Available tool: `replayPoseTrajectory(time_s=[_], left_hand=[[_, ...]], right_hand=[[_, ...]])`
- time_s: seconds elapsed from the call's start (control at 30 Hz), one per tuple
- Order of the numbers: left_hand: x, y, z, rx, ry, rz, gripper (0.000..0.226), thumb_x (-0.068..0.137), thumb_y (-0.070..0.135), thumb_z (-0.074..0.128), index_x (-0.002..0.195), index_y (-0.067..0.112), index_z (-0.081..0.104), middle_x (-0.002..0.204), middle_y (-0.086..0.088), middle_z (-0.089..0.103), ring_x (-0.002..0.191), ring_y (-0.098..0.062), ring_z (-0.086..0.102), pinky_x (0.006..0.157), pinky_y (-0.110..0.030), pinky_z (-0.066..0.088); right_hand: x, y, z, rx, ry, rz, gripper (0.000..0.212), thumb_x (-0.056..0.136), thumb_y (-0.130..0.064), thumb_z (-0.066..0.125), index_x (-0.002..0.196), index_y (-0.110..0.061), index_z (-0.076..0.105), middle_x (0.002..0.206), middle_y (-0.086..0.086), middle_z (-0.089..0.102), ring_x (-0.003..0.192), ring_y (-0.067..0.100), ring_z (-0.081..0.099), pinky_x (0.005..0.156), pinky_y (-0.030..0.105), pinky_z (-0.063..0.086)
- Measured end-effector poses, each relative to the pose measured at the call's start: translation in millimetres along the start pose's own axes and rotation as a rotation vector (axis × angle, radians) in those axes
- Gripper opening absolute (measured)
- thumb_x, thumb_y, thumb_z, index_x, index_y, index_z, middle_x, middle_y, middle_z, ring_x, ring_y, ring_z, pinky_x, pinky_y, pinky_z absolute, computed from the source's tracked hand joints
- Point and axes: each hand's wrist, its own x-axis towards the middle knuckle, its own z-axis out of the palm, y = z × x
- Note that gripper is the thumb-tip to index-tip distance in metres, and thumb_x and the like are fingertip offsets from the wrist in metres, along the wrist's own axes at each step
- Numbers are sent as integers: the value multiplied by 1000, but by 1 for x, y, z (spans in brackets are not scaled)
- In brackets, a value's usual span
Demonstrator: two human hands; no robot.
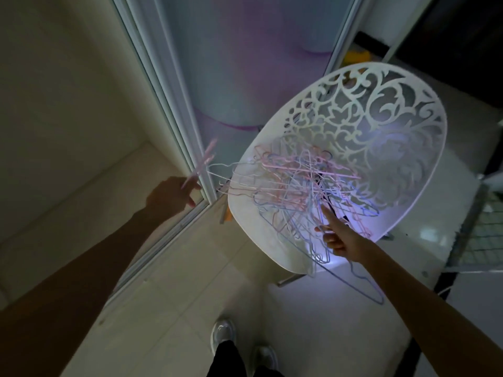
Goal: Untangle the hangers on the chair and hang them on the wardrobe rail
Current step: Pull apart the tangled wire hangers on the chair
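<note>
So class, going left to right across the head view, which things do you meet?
Left hand holding a pink hanger → tangled hanger pile on the white chair → right hand → wire rack.

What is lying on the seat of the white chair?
A tangled heap of pink, blue and white wire hangers covers the white chair seat; the right hand reaches into it. The seat beneath the heap is mostly hidden.

You are looking down at a white chair (253, 213) with a cut-out scroll back, standing on the pale tiled floor (177, 308). On its seat lies a tangle of pink, blue and white hangers (304, 186), some spilling over the near and left edges.
</note>
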Motion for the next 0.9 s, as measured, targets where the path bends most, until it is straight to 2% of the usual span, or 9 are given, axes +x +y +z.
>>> replayPoseTrajectory(time_s=[0.13, 0.27, 0.33, 0.43, 0.6, 0.67, 0.8, 0.87, 0.9], left_hand=[[-11, 9, 15, 16, -38, 8, 46, 99, 46, 32, 104, 20, 69, 42, 17, 57, 48, -2, 51, 69, -23, 45], [-26, 3, 33, 8, -60, -15, 47, 96, 53, 31, 104, 27, 69, 48, 15, 61, 53, -3, 57, 82, -28, 51], [-33, -3, 37, -15, -82, -31, 47, 97, 50, 32, 105, 24, 69, 41, 18, 58, 46, -3, 56, 74, -25, 52], [-50, -12, 38, -62, -83, -74, 46, 99, 45, 32, 108, 19, 68, 37, 21, 55, 31, 2, 48, 52, -17, 43], [-82, -26, 28, -371, -58, -219, 44, 98, 45, 34, 103, 16, 68, 44, 16, 62, 41, -8, 44, 42, -13, 38], [-98, -33, 23, -503, -6, -249, 42, 98, 43, 38, 101, 15, 68, 45, 13, 63, 35, -3, 42, 36, -10, 33], [-136, -46, 10, -538, 62, -264, 37, 99, 38, 40, 97, 12, 67, 44, 12, 62, 30, 0, 44, 36, -9, 31], [-162, -49, -6, -519, 74, -268, 36, 99, 36, 38, 96, 13, 66, 53, 10, 65, 42, 1, 55, 42, -12, 36], [-173, -49, -14, -516, 77, -266, 36, 99, 35, 37, 97, 12, 65, 65, 7, 67, 55, -2, 61, 48, -14, 39]], right_hand=[[-7, 14, 15, -148, -176, 58, 51, 85, -59, 51, 112, -16, 46, 55, -6, 17, 42, 5, 13, 39, 16, 9], [-7, 35, 32, -363, -362, 98, 40, 94, -47, 46, 109, -12, 58, 55, -5, 18, 43, 6, 13, 38, 16, 13], [-8, 41, 42, -537, -387, 76, 40, 97, -46, 38, 99, -14, 62, 54, -5, 21, 45, 8, 16, 40, 17, 17], [-13, 43, 60, -649, -434, -7, 44, 98, -47, 33, 89, -15, 62, 50, -5, 26, 45, 9, 19, 41, 19, 18], [-26, 33, 86, -761, -626, -7, 47, 97, -50, 31, 108, -19, 65, 54, -6, 20, 43, 7, 15, 42, 18, 16], [-33, 34, 98, -902, -665, -24, 46, 97, -51, 31, 107, -23, 66, 53, -7, 20, 41, 6, 14, 41, 18, 14], [-52, 34, 116, -1034, -682, -211, 45, 96, -54, 30, 104, -31, 67, 55, -4, 22, 43, 7, 18, 42, 18, 18], [-72, 24, 124, -1060, -693, -312, 46, 95, -56, 30, 101, -31, 68, 57, -4, 20, 47, 9, 18, 44, 20, 19], [-84, 16, 128, -1073, -706, -351, 47, 95, -55, 29, 100, -30, 69, 57, -4, 19, 48, 9, 17, 45, 20, 19]])
